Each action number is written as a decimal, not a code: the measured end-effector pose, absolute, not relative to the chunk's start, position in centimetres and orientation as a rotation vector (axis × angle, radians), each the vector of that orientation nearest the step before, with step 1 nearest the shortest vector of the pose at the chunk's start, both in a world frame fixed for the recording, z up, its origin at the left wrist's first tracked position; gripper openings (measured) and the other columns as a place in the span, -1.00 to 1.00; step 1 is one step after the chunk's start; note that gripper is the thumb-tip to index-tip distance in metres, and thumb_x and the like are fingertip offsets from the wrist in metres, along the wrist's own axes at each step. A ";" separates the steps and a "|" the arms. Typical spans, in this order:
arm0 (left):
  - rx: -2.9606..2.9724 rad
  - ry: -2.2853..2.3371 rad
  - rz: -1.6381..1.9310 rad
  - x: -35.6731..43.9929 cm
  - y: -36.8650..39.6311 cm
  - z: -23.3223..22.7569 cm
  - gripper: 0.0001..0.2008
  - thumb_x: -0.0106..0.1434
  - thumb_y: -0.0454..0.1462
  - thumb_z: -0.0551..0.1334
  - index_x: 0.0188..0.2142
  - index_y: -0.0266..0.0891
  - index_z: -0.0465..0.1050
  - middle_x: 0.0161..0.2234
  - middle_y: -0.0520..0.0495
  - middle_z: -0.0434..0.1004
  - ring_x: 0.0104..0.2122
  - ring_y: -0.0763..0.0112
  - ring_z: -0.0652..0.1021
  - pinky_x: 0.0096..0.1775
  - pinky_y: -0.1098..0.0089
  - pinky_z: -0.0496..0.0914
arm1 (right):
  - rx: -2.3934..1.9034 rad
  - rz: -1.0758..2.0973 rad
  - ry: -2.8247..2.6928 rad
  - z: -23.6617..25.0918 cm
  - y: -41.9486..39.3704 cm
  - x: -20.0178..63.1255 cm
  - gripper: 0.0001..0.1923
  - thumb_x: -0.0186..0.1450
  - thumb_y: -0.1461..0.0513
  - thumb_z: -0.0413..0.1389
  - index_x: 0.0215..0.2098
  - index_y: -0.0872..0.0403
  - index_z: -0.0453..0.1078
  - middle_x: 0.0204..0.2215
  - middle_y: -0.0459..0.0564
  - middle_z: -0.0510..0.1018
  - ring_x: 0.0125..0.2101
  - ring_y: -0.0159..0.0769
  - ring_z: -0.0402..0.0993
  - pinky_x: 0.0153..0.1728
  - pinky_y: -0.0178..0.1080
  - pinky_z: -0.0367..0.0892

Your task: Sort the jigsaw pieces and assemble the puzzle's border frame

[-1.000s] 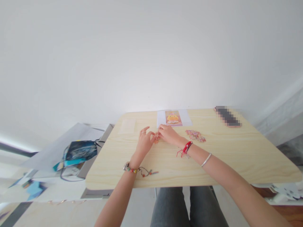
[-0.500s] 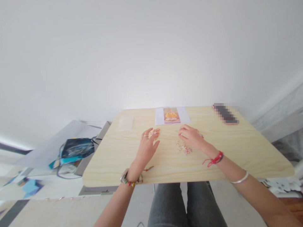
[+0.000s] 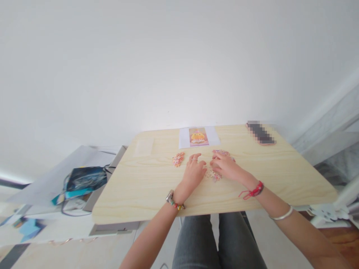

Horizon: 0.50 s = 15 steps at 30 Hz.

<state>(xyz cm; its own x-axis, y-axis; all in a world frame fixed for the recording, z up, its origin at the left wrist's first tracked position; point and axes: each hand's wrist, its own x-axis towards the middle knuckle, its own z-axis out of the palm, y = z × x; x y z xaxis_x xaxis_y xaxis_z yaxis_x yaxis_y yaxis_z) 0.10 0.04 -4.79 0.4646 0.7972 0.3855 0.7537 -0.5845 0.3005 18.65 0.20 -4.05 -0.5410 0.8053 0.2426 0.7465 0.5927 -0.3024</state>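
left hand (image 3: 194,172) | right hand (image 3: 224,167) | on small jagged puzzle pieces (image 3: 212,174) | pale wood-grain table (image 3: 280,175)

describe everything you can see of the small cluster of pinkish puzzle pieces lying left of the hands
The small cluster of pinkish puzzle pieces is a flat patch of joined pieces, pink, orange and white, card-like. It lies on the pale wooden table, left of the left hand and apart from it, with bare wood between. Nothing touches it but the tabletop. It sits nearer than the printed picture sheet. Its pattern is too small to make out.
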 end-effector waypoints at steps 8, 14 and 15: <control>2.585 1.433 0.781 1.1 -0.2 -5.3 -0.92 0.11 -0.39 0.23 -0.36 -0.26 0.45 -0.01 -0.27 0.30 0.03 0.07 0.32 -0.07 0.03 0.36 | -1.195 0.184 -2.474 -4.3 0.5 18.4 -0.93 0.21 0.28 0.09 -0.36 0.14 0.40 -0.28 0.09 0.39 -0.09 -0.14 0.31 -0.10 -0.09 0.25; 2.604 1.402 0.880 1.3 0.0 -5.3 -0.92 0.12 -0.40 0.22 -0.36 -0.25 0.44 -0.03 -0.25 0.33 0.02 0.10 0.33 -0.03 0.03 0.35 | -1.151 0.154 -2.456 -4.5 0.8 18.2 -0.81 0.27 0.30 0.01 -0.44 0.12 0.43 -0.38 0.04 0.40 -0.25 -0.25 0.34 -0.18 -0.16 0.27; 2.603 1.409 0.886 1.3 0.1 -5.3 -0.91 0.11 -0.40 0.23 -0.35 -0.26 0.44 -0.03 -0.26 0.33 0.02 0.10 0.33 -0.03 0.04 0.35 | -1.156 0.152 -2.444 -4.6 0.9 18.2 -0.80 0.28 0.31 -0.01 -0.44 0.13 0.42 -0.38 0.04 0.40 -0.28 -0.27 0.34 -0.20 -0.17 0.27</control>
